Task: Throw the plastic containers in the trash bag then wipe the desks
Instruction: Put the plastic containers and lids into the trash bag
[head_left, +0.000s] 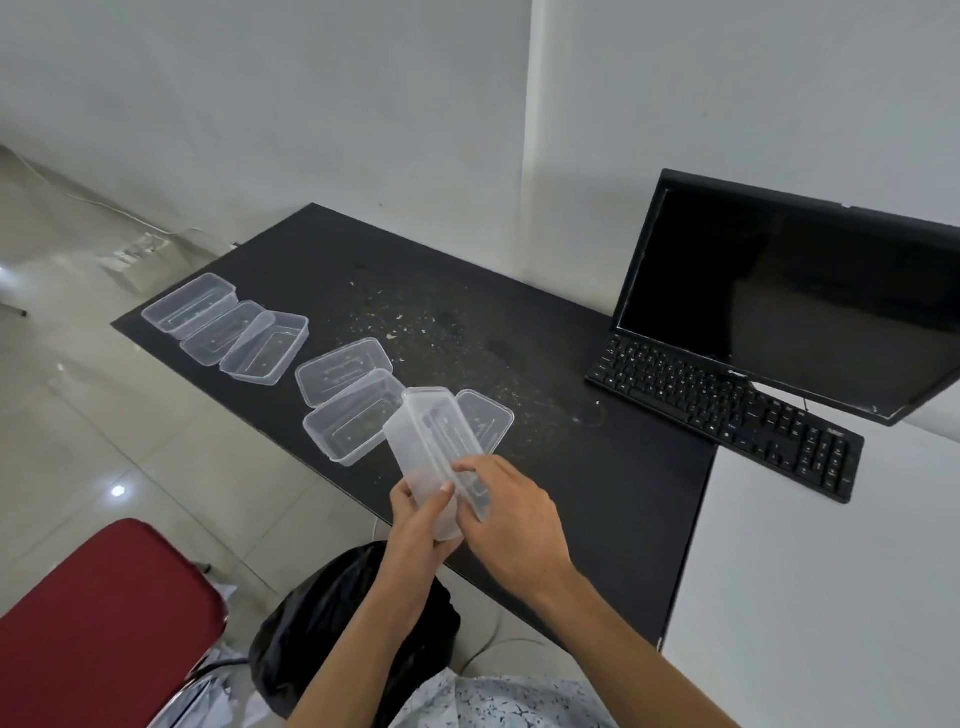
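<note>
Your left hand (418, 525) and your right hand (511, 512) both hold one clear plastic box (431, 441). Your left thumb lies on its side and your left fingers wrap under it. Your right fingers curl over its near end. The box is long, with round corners and thin see-through walls. It tilts up and away from your hands, over the near edge of the black desk (597, 467).

Just past the far tip of the box, a flat clear piece (491, 421) lies on the desk. You cannot tell if it is a lid or another box. Just left of your grip sits a pair of boxes (350, 395), side by side and touching. Farther left and away from you is a row of three boxes (226, 330), and they lean on each other. They all have the same long shape and the same thin clear plastic.

The black desk top is dark and dull. Pale crumbs (441, 332) are sprinkled on it beyond your hands.

Right under your hands, on the floor, is the black trash bag (332, 623). It looks shiny and crinkly. Left of the bag is a red chair seat (104, 623).

To the right of your grip is a smooth white desk (831, 597). On it are a black keyboard (727, 415) with many small keys and a flat monitor (789, 291) with a dark screen.
</note>
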